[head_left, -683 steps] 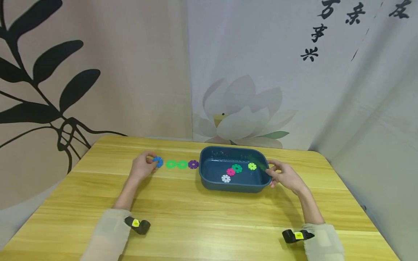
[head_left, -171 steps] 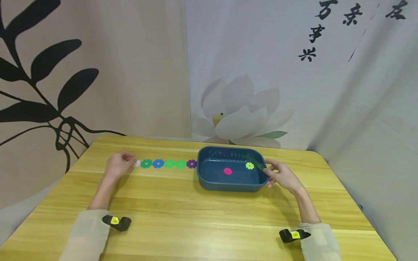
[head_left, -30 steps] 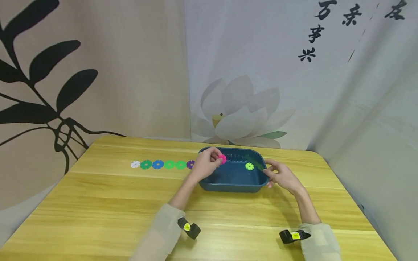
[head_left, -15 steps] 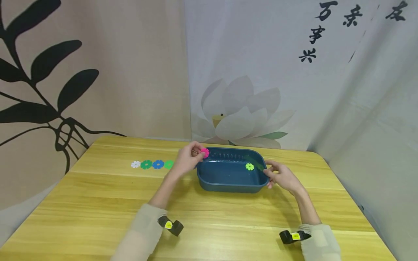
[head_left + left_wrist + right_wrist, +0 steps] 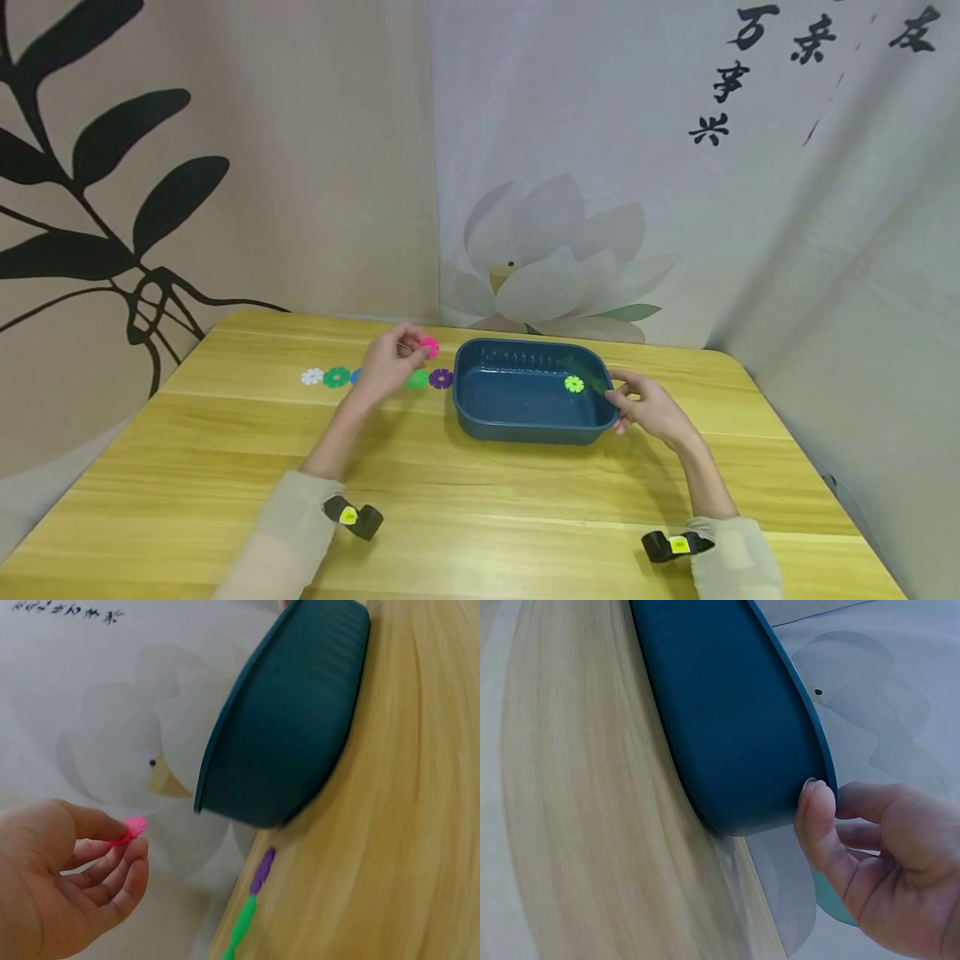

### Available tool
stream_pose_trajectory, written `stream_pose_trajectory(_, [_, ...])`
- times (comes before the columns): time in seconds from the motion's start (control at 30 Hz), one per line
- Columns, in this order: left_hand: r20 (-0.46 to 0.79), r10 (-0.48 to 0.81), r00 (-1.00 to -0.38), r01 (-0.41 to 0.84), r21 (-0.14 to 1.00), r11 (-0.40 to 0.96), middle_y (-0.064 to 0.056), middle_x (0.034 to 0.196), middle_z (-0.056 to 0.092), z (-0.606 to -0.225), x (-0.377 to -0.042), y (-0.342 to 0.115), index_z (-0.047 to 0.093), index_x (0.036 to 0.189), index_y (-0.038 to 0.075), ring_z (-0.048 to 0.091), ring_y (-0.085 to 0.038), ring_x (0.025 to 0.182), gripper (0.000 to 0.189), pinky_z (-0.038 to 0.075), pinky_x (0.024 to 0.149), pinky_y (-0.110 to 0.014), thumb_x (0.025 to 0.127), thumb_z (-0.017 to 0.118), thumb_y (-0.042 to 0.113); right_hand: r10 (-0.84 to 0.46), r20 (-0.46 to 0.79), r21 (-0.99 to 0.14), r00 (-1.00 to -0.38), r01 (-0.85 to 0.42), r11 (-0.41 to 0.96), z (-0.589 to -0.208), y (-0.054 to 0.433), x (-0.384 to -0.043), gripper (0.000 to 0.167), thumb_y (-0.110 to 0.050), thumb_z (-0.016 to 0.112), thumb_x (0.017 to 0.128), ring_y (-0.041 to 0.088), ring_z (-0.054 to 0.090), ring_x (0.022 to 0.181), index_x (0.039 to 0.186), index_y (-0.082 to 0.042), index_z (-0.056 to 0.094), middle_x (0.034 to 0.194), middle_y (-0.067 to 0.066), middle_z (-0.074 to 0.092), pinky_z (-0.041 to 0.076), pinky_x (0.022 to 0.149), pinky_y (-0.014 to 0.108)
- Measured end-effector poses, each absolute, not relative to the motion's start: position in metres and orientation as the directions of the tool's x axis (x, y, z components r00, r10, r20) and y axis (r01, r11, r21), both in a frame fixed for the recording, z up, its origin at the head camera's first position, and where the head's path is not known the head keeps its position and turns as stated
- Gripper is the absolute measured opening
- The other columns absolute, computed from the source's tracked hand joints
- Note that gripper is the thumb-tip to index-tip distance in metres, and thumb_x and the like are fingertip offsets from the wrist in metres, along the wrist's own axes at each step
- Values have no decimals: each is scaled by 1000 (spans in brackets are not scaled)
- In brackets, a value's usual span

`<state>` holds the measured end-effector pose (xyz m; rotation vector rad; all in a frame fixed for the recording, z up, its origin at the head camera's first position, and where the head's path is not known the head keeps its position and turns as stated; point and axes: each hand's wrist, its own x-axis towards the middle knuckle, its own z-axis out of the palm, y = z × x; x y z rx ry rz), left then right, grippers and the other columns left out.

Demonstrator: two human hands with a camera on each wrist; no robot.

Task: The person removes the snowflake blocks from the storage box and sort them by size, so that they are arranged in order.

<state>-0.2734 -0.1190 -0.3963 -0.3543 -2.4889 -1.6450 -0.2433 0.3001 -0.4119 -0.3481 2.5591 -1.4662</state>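
My left hand [image 5: 388,360] pinches a pink snowflake disc [image 5: 430,347] between thumb and fingers, above the row of discs left of the bin. In the left wrist view the pink disc [image 5: 133,830] is held off the table. The row runs from a white disc [image 5: 312,377] through a dark green disc [image 5: 336,377] and a partly covered blue disc [image 5: 356,377] to a light green disc [image 5: 417,380] and a purple disc [image 5: 441,379]. My right hand [image 5: 656,410] grips the rim of the dark blue bin [image 5: 536,432] at its right end. One yellow-green disc [image 5: 574,384] lies inside.
The wooden table [image 5: 480,500] ends at a curtain [image 5: 337,208] behind the bin, printed with leaves, a lotus and characters. Black wrist cameras sit on both sleeves. The purple disc lies right beside the bin's left end.
Since the oldest frame, blue, dark green and white discs have joined the row's left end. In the last second my left hand has carried the pink disc leftward out of the bin; the right hand stays put.
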Motion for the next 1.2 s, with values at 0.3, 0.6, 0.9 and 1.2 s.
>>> stream_pose_trajectory(0.3, [194, 88, -977, 213, 883, 418, -19, 102, 64, -409, -274, -159, 59, 122, -4, 66, -29, 89, 26, 57, 76, -38, 100, 62, 9, -287, -34, -866, -957, -115, 487, -412, 300, -243, 55, -11, 55, 105, 34, 67, 62, 150, 11, 32, 101, 24, 57, 59, 66, 47])
stream_pose_trajectory(0.6, [182, 45, -982, 182, 867, 463, -22, 113, 61, -423, -273, -207, 56, 133, -2, 66, -38, 97, 34, 56, 80, -47, 103, 58, 14, -285, -39, -870, -958, -107, 481, -412, 300, -243, 56, -11, 55, 105, 30, 67, 61, 150, 11, 31, 98, 22, 57, 59, 66, 46])
stream_pose_trajectory(0.9, [146, -68, -987, 89, 846, 525, -25, 115, 60, -427, -270, -249, 57, 134, -3, 60, -30, 97, 36, 54, 70, -28, 102, 58, 14, -287, -38, -873, -957, -108, 476, -410, 299, -242, 56, -10, 55, 105, 26, 67, 60, 150, 12, 31, 99, 23, 58, 59, 66, 44])
stream_pose_trajectory(1.2, [146, -177, -973, 13, 807, 591, -20, 101, 64, -435, -269, -279, 63, 126, -4, 63, -20, 77, 30, 48, 58, -24, 100, 61, 10, -290, -41, -876, -956, -105, 470, -412, 300, -244, 55, -10, 54, 105, 28, 67, 61, 150, 12, 31, 102, 28, 56, 59, 65, 43])
